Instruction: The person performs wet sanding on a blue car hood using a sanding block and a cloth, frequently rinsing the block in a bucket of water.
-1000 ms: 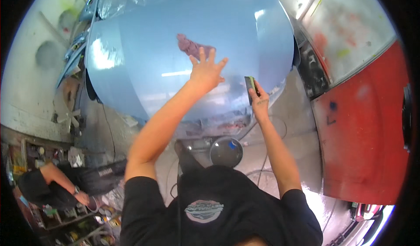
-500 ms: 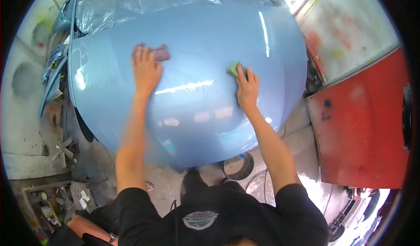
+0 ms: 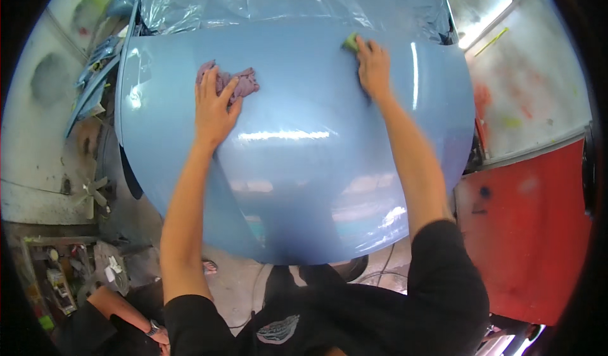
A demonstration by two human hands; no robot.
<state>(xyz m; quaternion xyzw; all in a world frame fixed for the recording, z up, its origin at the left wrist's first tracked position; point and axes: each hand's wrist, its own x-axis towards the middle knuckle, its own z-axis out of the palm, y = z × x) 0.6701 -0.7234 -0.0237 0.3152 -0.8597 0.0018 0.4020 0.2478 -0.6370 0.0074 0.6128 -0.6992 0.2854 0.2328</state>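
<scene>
Both hands have slid farther up the blue car panel [image 3: 297, 166]. The left hand [image 3: 214, 110] now has the purple rag [image 3: 237, 81] under its fingertips. The right hand [image 3: 373, 68] pushes the green pad [image 3: 350, 41], which peeks past its fingertips.

Bare blue hood [image 3: 297, 166] is left open between both arms; plastic sheeting [image 3: 285, 1] is crumpled along its far edge

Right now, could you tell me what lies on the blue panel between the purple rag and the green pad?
Nothing: the head view shows only bare glossy blue panel between the purple rag and the green pad.

Both arms outstretched; left hand [image 3: 214, 112] flat; right hand [image 3: 373, 70] pressing
</scene>
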